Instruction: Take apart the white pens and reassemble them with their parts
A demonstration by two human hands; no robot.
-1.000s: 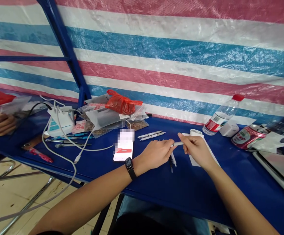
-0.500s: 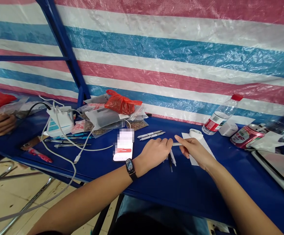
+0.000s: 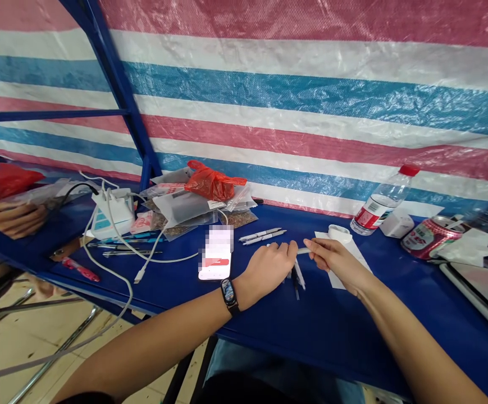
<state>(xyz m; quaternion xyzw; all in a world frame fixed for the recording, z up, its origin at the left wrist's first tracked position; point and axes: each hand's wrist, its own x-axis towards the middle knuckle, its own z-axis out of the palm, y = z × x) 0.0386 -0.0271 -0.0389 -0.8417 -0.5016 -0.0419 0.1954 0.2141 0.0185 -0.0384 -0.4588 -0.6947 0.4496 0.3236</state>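
While you face the blue tabletop [image 3: 311, 331], a red bag [image 3: 1, 182] lies at the far left, with someone else's hand [image 3: 14, 220] just below it, well apart from yours; it may be a reflection, but you can't tell. Moving right, a red marker [image 3: 81, 269] lies near the edge, and a white charger [image 3: 113, 213] trails pale cables beside a row of thin pens [image 3: 123, 246]. Beyond it, clear packets of brown granules [image 3: 180, 205] sit under a knotted red plastic bag [image 3: 212, 180], and a blurred phone [image 3: 215, 252] lies nearer you.

Your left hand [image 3: 269, 268], wearing a black smartwatch [image 3: 228, 296], rests curled with its fingers down. Whether it grips anything, you can't tell. A white pen [image 3: 303, 251] lies between your hands, pinched by your right hand [image 3: 332, 259], its tip just beside your left fingertips. Under that gap lie more pens [image 3: 297, 279]. To the right are a sheet of white paper [image 3: 347, 265] and a white roll of tape [image 3: 340, 233], then a water bottle [image 3: 381, 205], a red-and-white can [image 3: 431, 238] and a tablet [image 3: 479, 303].
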